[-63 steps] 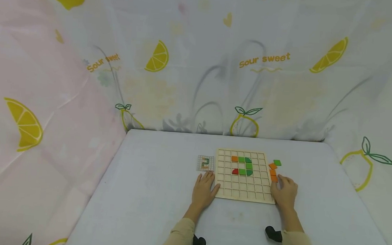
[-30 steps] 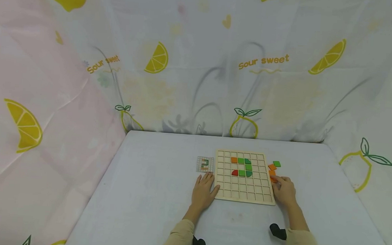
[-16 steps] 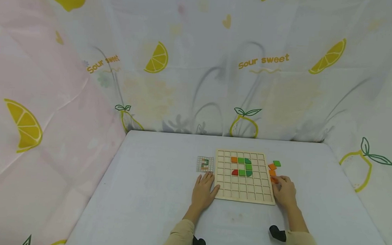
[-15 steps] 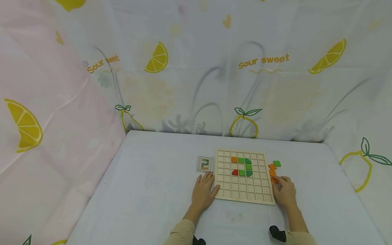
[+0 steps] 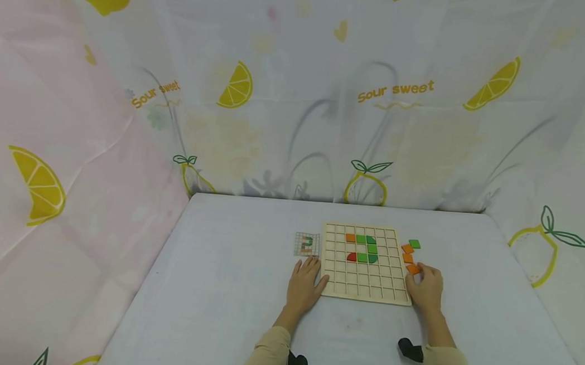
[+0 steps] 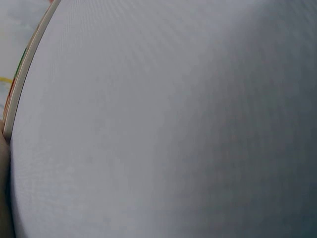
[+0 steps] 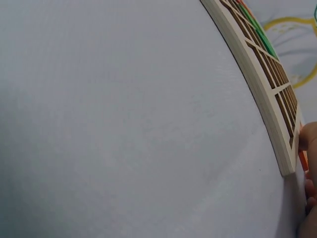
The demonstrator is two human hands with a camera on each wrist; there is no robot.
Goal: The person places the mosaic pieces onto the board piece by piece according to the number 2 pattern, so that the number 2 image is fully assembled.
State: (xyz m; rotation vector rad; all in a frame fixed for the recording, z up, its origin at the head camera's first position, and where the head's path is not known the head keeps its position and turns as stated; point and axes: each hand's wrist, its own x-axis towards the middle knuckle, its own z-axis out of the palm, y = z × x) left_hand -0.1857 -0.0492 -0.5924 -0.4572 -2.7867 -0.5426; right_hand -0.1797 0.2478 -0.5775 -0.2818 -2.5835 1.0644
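A wooden grid board (image 5: 366, 286) lies on the table. In it sit an orange square, several green pieces and a red rounded piece (image 5: 351, 257), forming a hooked shape. My left hand (image 5: 304, 285) lies flat with fingers spread at the board's left side, thumb on the edge. My right hand (image 5: 428, 288) is by the right edge, thumb and forefinger pinching an orange square tile (image 5: 412, 268). The right wrist view catches a bit of that orange tile (image 7: 303, 160) beside the thumb, past the board's corner (image 7: 287, 166); most of the hand is out of that frame.
Two more orange tiles (image 5: 407, 258) and a green tile (image 5: 414, 244) lie right of the board. A small gridded pattern card (image 5: 306, 244) with a coloured figure is at its left, above the left fingertips. A printed cloth (image 5: 296, 121) hangs behind the table.
My right hand reached in to the lowest orange tile, then drew it slightly right and away from the other tiles. The left hand and the pieces in the board stay put.
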